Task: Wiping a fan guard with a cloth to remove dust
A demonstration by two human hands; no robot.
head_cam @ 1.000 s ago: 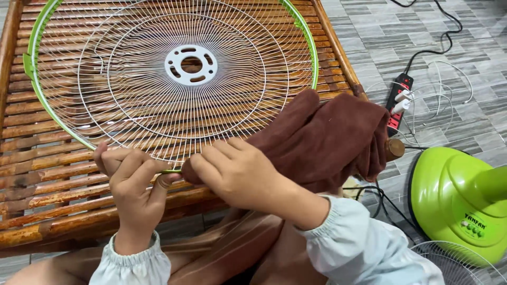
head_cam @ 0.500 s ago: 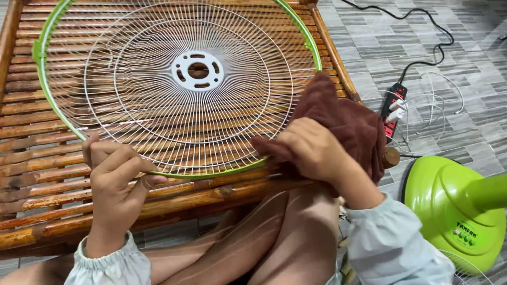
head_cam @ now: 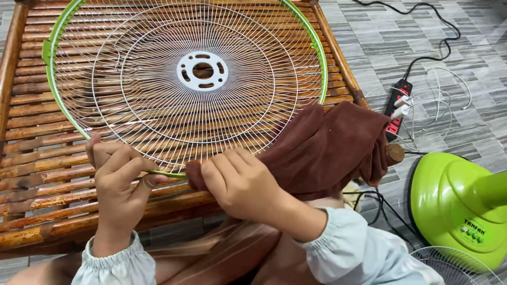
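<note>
A: Two hands are seen at the lower middle of the frame, both at the near edge of a fan guard [head_cam: 190, 79]. The left hand [head_cam: 119, 182] is closed on the green rim [head_cam: 317, 53], fingers curled over it, thumb underneath.

B: And the right hand [head_cam: 240, 184] is pressed onto a brown cloth [head_cam: 327, 148], fingers bent and clamped on its end, right against the rim beside the left hand.

A: The guard itself is laid flat across the upper left and centre of the frame. Thin white wires are fanned out from a white hub plate [head_cam: 202, 70] with a round hole and curved slots; two wire rings are crossed by the spokes.

B: It is carried by a slatted bamboo bench [head_cam: 31, 211], brown and worn, with darker patches. The cloth is draped over the bench's right corner post.

A: Grey striped floor tiles [head_cam: 380, 47] are shown at the upper right. A black and red power strip [head_cam: 398, 105] is lying there with white plugs and a black cable.

B: A green fan base [head_cam: 454, 208] is seen at the lower right, with another wire guard [head_cam: 459, 266] just below it.
</note>
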